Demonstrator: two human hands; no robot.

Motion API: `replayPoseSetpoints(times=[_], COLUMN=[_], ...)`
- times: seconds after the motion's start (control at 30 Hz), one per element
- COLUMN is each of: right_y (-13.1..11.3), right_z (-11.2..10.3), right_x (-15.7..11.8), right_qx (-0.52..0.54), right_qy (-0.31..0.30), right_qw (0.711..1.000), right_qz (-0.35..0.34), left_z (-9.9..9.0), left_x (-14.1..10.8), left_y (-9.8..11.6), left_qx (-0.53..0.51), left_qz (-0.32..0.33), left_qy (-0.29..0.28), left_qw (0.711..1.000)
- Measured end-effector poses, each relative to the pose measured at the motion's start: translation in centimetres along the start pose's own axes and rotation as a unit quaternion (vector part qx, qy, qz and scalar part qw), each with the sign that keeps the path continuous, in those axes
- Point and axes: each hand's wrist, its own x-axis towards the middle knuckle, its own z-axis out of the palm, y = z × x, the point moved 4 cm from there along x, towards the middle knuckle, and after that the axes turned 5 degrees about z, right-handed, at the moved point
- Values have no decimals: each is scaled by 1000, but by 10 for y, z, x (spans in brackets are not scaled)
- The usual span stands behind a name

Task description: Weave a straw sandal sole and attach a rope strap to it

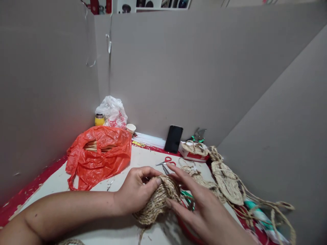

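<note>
A rounded piece of woven straw cord [159, 200], shaped like the toe of a slipper, is held up over the table, with a loose strand hanging from its lower edge. My left hand [136, 190] grips its upper left side, thumb pressed on the weave and fingers behind. On the right side, my right hand [196, 200] steadies it between the lower digit, which touches the weave, and fingers reaching past the top edge. Just beyond lie red-handled scissors [167, 160]. A green-handled tool [187, 197] is partly hidden behind my right hand.
A red plastic bag [102, 163] of straw strips lies left. Behind it are a white bag [112, 110], a yellow jar [99, 119] and a paper cup [131, 128]. A phone [173, 139] leans on the grey wall. Woven oval soles [227, 182] and loose cord [270, 204] lie right.
</note>
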Motion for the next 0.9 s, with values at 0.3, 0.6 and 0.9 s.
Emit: replayPoseSetpoints(times=[0.3, 0.6, 0.9], right_y=[-3, -3, 0], right_z=[13, 1, -3], right_x=[5, 5, 6], right_qx=[91, 128, 176], right_qy=[46, 41, 27], right_qw=[993, 986, 978], right_qz=[66, 94, 107], left_z=[3, 10, 9], left_x=[-4, -7, -9], left_y=[-5, 6, 1], left_qx=[-130, -166, -177], left_qz=[-39, -26, -63], left_qy=[15, -24, -24], left_qw=[991, 986, 982])
